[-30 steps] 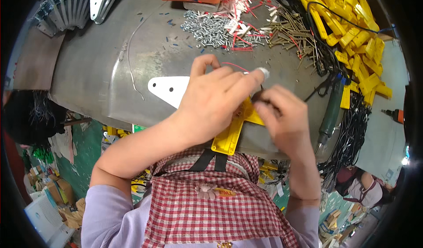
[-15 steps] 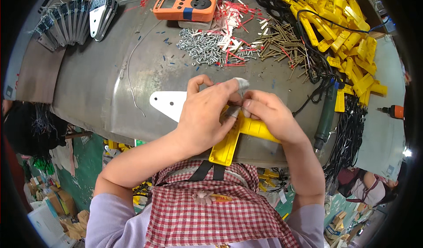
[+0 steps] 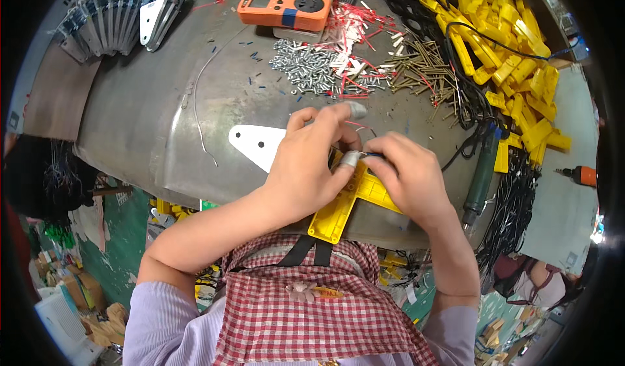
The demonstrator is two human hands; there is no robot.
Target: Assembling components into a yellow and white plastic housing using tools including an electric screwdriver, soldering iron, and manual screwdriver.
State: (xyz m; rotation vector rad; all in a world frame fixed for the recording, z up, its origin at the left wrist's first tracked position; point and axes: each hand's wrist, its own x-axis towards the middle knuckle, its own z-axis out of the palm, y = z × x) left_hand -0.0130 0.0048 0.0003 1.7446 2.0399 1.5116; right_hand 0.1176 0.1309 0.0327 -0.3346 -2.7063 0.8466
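a dark wire (image 3: 373,154) by a yellow case (image 3: 333,220)
the right hand (image 3: 410,176) pinches this wire; whether the left hand (image 3: 305,158) grips, i cannot tell. the case lies under both hands.

Left of the white plate (image 3: 250,147) there's room to reach across the tabletop (image 3: 130,119), past one thin wire (image 3: 196,120); rightward, a green-handled tool (image 3: 480,174) blocks passage
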